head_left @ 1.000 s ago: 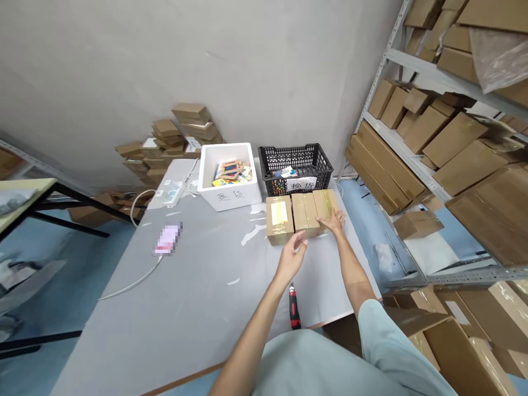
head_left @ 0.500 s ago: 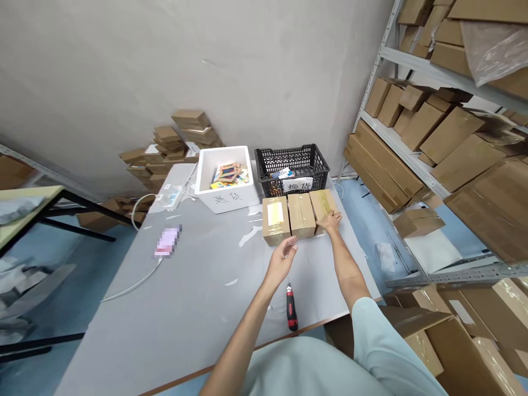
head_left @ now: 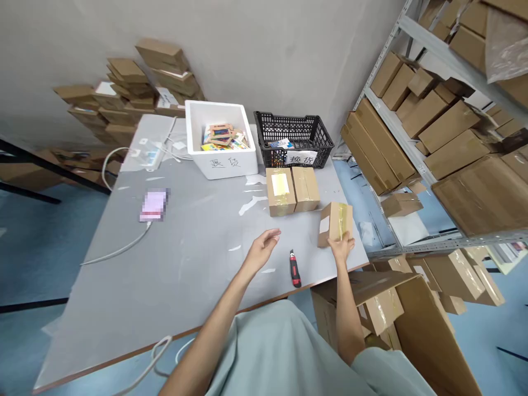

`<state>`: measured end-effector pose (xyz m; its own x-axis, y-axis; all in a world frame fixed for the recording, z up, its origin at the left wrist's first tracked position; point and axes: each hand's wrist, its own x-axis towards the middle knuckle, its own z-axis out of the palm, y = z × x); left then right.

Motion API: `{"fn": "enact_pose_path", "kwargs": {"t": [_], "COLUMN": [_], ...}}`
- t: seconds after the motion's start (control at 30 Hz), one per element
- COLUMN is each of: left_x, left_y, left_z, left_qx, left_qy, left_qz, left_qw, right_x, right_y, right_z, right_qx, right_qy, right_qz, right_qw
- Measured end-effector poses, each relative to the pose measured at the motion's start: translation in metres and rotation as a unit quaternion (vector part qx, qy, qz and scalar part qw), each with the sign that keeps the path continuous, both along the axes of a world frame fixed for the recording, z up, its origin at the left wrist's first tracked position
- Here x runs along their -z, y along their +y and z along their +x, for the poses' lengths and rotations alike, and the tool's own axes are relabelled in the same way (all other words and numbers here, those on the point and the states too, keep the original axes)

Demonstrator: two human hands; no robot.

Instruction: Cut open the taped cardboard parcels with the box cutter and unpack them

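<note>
My right hand (head_left: 342, 246) grips a small taped cardboard box (head_left: 335, 223) and holds it tilted just above the grey table (head_left: 173, 242), near the table's right edge. Two similar taped boxes (head_left: 291, 190) stay side by side on the table in front of a black crate. My left hand (head_left: 261, 249) hovers open over the table with its fingers apart, holding nothing. A red and black utility knife (head_left: 295, 269) lies on the table between my two hands.
A white foam box (head_left: 218, 159) with colourful items and a black plastic crate (head_left: 293, 145) stand at the table's far side. A phone (head_left: 153, 204) on a white cable lies at left. Metal shelves (head_left: 429, 126) full of cartons stand right. An open carton (head_left: 396, 319) sits below.
My right hand has lifted the rightmost of the three boxes and pulled it toward me and to the right. My left hand drew back a little. The view tilted down and closer.
</note>
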<state>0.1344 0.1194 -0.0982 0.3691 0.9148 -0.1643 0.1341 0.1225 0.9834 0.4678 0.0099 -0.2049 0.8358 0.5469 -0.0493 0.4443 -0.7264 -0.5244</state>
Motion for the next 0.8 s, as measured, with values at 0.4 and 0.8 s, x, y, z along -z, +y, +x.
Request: {"fn": "enact_pose_path", "kwargs": {"t": [0.4,0.8], "left_x": [0.046,0.083], "left_y": [-0.011,-0.05], "left_z": [-0.182,-0.279], "left_qx": [-0.123,-0.127], "left_qy": [0.056,0.138], "left_qz": [-0.049,-0.141], "left_qw": [0.99,0.972], "right_x": [-0.058,-0.068], "right_y": [-0.094,0.026], "right_z": [-0.188,-0.289], "right_qx": [-0.224,-0.636], "right_qy": [0.042,0.034], "right_qz": [-0.018,-0.163], "right_qw": [0.973,0.753]}}
